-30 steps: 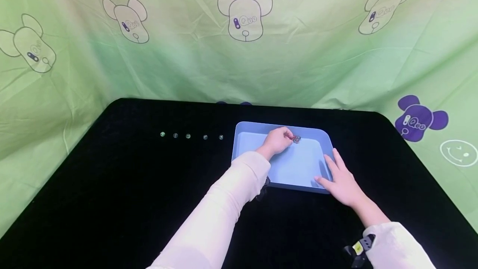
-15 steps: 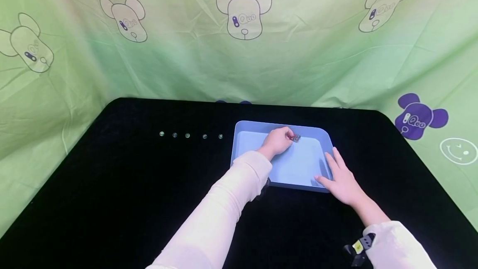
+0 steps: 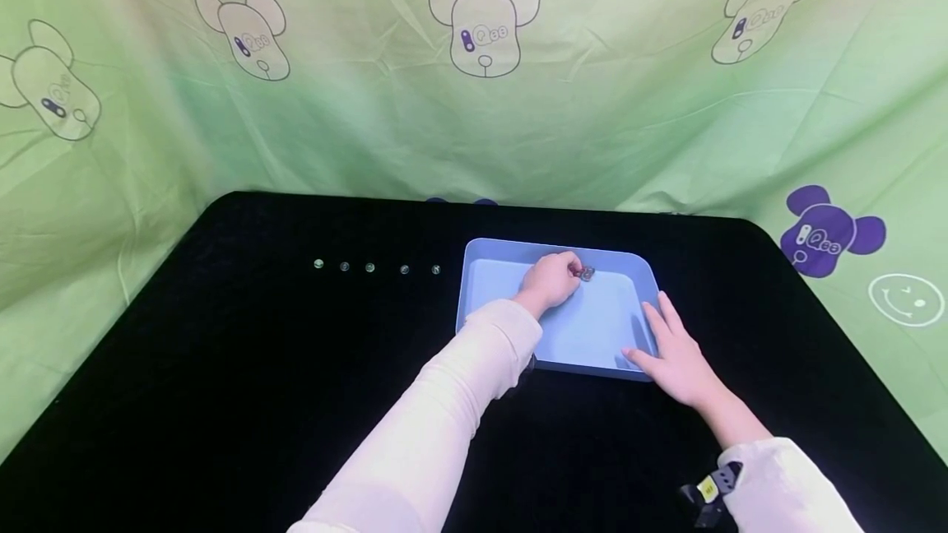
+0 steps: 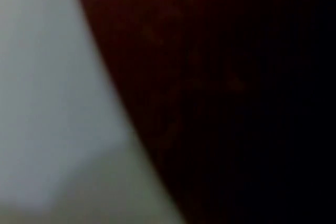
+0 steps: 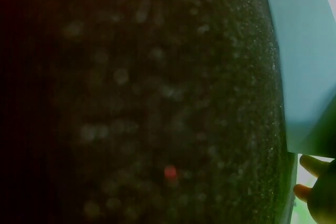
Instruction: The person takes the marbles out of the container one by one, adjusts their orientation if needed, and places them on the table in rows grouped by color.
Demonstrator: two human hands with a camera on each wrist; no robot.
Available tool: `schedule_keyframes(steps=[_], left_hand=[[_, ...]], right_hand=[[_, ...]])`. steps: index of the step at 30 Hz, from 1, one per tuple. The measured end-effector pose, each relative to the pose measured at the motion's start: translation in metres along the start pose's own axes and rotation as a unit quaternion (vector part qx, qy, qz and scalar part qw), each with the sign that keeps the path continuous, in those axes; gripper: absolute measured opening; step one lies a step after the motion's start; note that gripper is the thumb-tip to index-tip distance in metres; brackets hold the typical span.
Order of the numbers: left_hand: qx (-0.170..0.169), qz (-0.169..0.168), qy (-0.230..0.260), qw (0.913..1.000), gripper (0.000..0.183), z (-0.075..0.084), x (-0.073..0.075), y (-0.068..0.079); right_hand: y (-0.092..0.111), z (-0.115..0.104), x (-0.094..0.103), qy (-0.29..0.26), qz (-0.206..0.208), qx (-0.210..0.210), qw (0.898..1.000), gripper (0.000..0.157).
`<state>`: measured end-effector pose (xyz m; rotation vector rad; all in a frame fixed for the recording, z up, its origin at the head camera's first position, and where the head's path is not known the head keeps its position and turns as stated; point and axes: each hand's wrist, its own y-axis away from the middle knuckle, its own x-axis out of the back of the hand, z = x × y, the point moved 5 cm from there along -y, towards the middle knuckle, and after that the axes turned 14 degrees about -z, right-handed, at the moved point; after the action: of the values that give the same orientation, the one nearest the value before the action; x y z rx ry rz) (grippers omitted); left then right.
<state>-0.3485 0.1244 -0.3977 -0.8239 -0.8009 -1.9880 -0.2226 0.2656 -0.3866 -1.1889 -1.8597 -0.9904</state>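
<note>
A shallow blue tray (image 3: 592,331) lies on the black table in the head view. Reaching into it from the left, my left hand (image 3: 550,280) has its fingers bent down near the tray's back wall. Right at its fingertips is a small cluster of clear, dark-tinted round pieces (image 3: 588,273). The fingertips are partly hidden, so I cannot tell whether a piece is between them. My right hand (image 3: 677,359) rests at the tray's right front corner with fingers extended along the rim and thumb over the inside. Its fingers (image 5: 314,165) show beside the tray's blue side in the right wrist view.
Several small clear round pieces (image 3: 370,267) stand in a spaced row on the black table (image 3: 296,368), left of the tray. A green printed curtain (image 3: 370,122) hangs behind and at the sides. Dark blur fills most of the left wrist view.
The head view has drifted slightly. My left fingers stay at the cluster with only a tiny shift of the pieces, and my right hand keeps its place on the tray.
</note>
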Motion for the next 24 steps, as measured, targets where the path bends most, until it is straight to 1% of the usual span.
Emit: schedule_keyframes(steps=[11,24], left_hand=[[0.007,0.0,-0.034,0.9994,0.011,0.0008,-0.0016,-0.0033],[0.003,-0.001,-0.075,0.9972,0.013,0.0028,-0.0013,-0.0035]], right_hand=[[-0.0003,0.0013,-0.0011,-0.001,0.004,0.003,1.0,0.072],[-0.0008,0.0005,-0.0012,0.003,0.009,0.006,1.0,0.072]])
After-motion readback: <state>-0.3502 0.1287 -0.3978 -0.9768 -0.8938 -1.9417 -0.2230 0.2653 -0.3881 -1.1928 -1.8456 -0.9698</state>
